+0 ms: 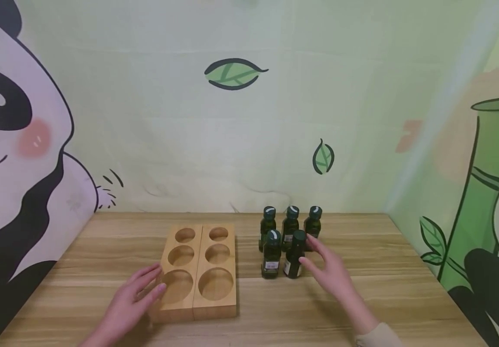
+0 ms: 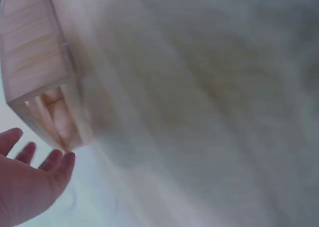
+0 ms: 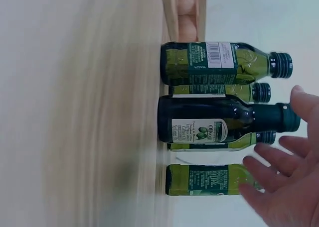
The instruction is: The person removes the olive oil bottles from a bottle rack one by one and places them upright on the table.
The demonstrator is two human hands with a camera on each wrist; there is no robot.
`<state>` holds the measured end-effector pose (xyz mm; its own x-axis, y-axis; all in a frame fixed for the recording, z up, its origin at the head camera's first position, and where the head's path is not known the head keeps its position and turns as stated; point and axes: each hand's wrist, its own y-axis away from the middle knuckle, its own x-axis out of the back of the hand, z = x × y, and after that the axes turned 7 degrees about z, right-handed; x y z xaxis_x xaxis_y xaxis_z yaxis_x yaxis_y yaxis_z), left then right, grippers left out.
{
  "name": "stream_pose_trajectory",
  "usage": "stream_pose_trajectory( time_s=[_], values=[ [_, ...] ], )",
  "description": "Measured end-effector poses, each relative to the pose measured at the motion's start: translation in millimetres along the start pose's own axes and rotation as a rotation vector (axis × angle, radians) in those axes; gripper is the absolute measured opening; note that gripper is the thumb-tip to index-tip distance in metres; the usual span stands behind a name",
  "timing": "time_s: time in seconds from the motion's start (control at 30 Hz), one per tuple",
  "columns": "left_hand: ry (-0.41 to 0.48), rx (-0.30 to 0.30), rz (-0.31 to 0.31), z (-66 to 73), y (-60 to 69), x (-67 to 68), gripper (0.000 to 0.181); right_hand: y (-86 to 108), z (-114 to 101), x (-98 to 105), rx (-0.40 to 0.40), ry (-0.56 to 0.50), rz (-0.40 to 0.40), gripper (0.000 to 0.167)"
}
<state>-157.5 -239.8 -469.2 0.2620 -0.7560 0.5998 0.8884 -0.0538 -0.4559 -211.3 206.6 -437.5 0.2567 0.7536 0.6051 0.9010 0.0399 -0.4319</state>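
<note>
My right hand [image 1: 332, 272] reaches around the upper part of a dark olive oil bottle [image 1: 294, 255], fingers spread. In the right wrist view, the thumb is by this bottle's cap [image 3: 290, 118] and the fingers are apart, not curled round it. Beside it stands a green olive oil bottle [image 1: 271, 258] with a white barcode label. Behind them, more green bottles [image 1: 290, 231] stand upright in a row. At the left edge of a wooden holder [image 1: 215, 310] with round holes, my left hand [image 1: 130, 299] has loosely bent fingers; whether they touch it I cannot tell.
The wood-grain table [image 1: 340, 318] runs back to a green cloth backdrop [image 1: 154, 135] printed with leaves and pandas. The holder's round holes lie in two columns, small at the back and large at the front. The bottles stand to its right.
</note>
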Motion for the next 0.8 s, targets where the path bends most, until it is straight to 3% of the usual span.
stream_pose_trajectory(
  time_s=[0.13,0.3,0.6,0.8],
  values=[
    [-0.07,-0.053,0.027,7.5,-4.6,0.8,0.05,10.8,-1,5,0.109,0.207,-0.032,0.071],
    [-0.251,-0.16,0.032,16.1,-6.6,-3.6,0.054,21.3,-6,10,0.144,0.387,-0.087,0.088],
    [-0.479,-0.103,-0.084,28.9,-4.6,-15.7,0.08,31.5,-5,13,0.139,0.529,-0.154,0.1],
    [-0.526,-0.094,-0.107,30.7,-3.5,-18.5,0.084,33.5,-4,14,0.116,0.539,-0.176,0.1]
  ],
)
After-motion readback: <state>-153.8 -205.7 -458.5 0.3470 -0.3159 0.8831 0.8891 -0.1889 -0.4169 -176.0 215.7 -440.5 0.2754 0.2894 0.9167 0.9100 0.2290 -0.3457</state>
